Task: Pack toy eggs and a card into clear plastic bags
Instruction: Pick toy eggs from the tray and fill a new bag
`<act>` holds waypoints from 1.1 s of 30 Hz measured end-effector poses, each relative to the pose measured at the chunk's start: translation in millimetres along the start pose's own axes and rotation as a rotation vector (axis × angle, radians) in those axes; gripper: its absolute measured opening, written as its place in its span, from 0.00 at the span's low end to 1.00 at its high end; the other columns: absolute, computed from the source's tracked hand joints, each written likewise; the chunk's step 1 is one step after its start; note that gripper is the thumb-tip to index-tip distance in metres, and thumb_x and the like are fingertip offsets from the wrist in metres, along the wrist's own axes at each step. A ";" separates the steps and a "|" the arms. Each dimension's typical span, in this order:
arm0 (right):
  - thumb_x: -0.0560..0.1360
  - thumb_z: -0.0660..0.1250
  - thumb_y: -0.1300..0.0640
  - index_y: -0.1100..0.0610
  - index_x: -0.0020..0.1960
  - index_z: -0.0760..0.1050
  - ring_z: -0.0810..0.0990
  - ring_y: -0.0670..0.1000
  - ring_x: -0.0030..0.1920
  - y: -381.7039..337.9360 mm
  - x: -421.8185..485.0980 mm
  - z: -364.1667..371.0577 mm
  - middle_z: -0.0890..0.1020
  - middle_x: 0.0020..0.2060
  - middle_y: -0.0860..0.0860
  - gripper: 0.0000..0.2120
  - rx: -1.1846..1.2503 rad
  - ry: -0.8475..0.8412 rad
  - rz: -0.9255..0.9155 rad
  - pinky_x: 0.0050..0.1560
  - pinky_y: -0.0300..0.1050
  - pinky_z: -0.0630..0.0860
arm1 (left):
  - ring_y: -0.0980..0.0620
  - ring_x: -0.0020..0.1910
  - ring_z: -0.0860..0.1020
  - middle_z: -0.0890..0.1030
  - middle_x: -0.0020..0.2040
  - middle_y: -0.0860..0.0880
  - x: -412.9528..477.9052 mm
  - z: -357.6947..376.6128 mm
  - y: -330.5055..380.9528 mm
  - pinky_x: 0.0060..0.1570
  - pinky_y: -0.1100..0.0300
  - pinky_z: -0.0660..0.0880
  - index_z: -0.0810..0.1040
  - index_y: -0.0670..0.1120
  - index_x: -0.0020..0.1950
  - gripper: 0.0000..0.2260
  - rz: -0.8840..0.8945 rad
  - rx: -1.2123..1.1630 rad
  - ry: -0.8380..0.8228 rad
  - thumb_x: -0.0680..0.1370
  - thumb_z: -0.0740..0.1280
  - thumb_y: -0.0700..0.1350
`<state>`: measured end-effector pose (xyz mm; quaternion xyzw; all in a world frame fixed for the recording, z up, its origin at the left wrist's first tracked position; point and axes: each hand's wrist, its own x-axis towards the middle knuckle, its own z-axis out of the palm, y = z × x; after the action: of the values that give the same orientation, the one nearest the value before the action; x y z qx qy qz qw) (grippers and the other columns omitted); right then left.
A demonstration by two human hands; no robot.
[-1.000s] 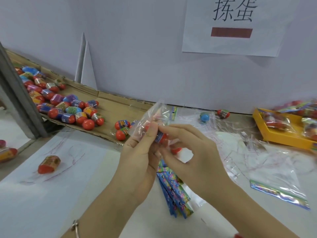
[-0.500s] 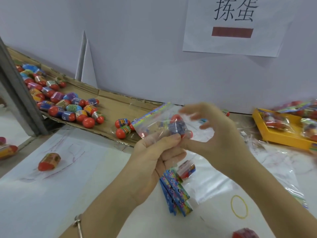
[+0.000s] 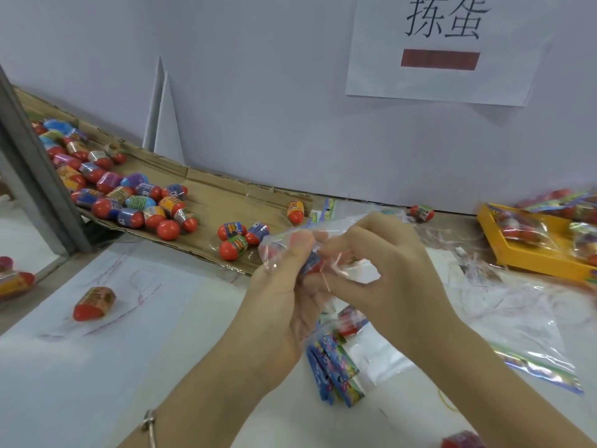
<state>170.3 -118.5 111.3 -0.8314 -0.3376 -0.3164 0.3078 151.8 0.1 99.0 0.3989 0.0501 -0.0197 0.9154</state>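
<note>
Loose eggs (image 3: 129,202) crowd the cardboard (image 3: 219,195) at left, their wrappers too blurred to read. Above the tabletop (image 3: 97,367) the left hand (image 3: 284,302) curls its fingers round a clear bag (image 3: 284,245); an egg (image 3: 311,266) inside shows only as red and blue smears. The right hand (image 3: 384,273) pinches the bag's crumpled end. Blue cards (image 3: 336,367) lie beneath. The wall sign (image 3: 445,43) reads "拣蛋". The tray (image 3: 533,263) at right is cut off.

Pale grey-white wall (image 3: 258,76) fills the upper view, evenly lit. Paper sign (image 3: 442,46) at 1 o'clock: black characters over a red-brown bar. Two white pointed paper wedges (image 3: 164,124) stand against the wall at 11 o'clock. Grey metal post (image 3: 35,176) slants at 9 o'clock. White tabletop (image 3: 97,367) at 7 o'clock, faint red scribbles. Flattened cardboard sheet (image 3: 223,195) along the wall base, 10 o'clock.
</note>
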 end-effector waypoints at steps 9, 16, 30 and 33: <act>0.71 0.68 0.49 0.49 0.48 0.81 0.78 0.49 0.53 9.0 4.8 -11.7 0.82 0.52 0.44 0.07 -0.162 -0.137 -0.068 0.57 0.52 0.68 | 0.45 0.49 0.84 0.85 0.48 0.43 -4.8 -9.8 -6.5 0.55 0.48 0.80 0.82 0.44 0.56 0.15 0.038 0.096 0.007 0.74 0.65 0.50; 0.70 0.70 0.46 0.48 0.46 0.80 0.81 0.49 0.51 13.6 5.0 -19.0 0.83 0.49 0.42 0.08 -0.204 -0.188 -0.058 0.60 0.56 0.66 | 0.40 0.57 0.81 0.81 0.60 0.37 -0.6 -16.7 14.5 0.53 0.46 0.79 0.78 0.37 0.64 0.32 -0.098 -0.102 0.034 0.67 0.69 0.57; 0.71 0.70 0.45 0.57 0.36 0.75 0.75 0.56 0.42 -6.1 -9.1 8.3 0.75 0.40 0.52 0.15 -0.201 0.249 0.135 0.49 0.51 0.67 | 0.41 0.51 0.78 0.79 0.52 0.39 4.8 -19.1 -3.9 0.50 0.52 0.80 0.77 0.36 0.61 0.19 0.135 -0.098 0.089 0.74 0.68 0.46; 0.70 0.66 0.45 0.52 0.34 0.78 0.73 0.55 0.45 -9.5 -17.1 18.8 0.77 0.44 0.51 0.12 -0.262 0.257 0.140 0.50 0.49 0.61 | 0.49 0.37 0.82 0.82 0.47 0.42 2.7 -18.6 -4.0 0.32 0.59 0.80 0.80 0.38 0.58 0.17 0.105 -0.104 0.079 0.74 0.66 0.47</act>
<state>159.2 -105.6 90.1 -0.8385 -0.1931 -0.4390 0.2586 152.8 10.9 83.2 0.3533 0.0662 0.0467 0.9320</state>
